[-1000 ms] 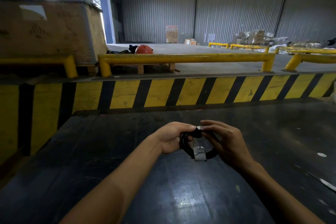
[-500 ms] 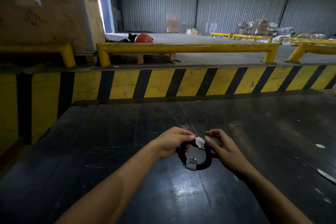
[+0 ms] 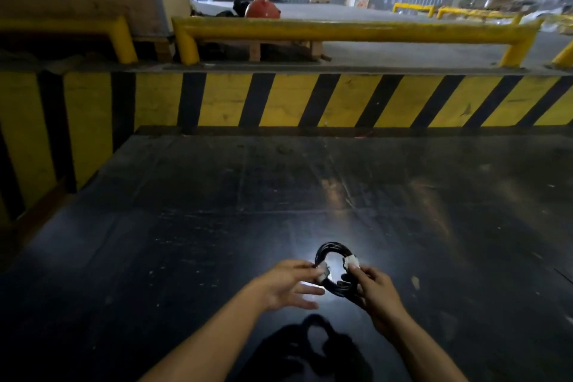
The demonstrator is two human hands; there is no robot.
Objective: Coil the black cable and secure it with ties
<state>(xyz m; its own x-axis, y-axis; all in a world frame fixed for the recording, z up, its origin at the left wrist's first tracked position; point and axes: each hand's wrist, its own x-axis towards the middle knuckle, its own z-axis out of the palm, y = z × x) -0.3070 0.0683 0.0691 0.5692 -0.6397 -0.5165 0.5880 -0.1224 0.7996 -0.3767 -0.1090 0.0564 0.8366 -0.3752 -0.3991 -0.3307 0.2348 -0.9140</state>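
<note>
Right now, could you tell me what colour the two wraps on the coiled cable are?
White, on the black cable: one wrap left, one right; head view.

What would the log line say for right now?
left hand: pinching white tie | right hand: gripping coiled black cable | second tie: on | place: above dark floor

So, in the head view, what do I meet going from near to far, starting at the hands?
Left hand and right hand → black cable → black table → striped wall → yellow rail → red helmet
</note>
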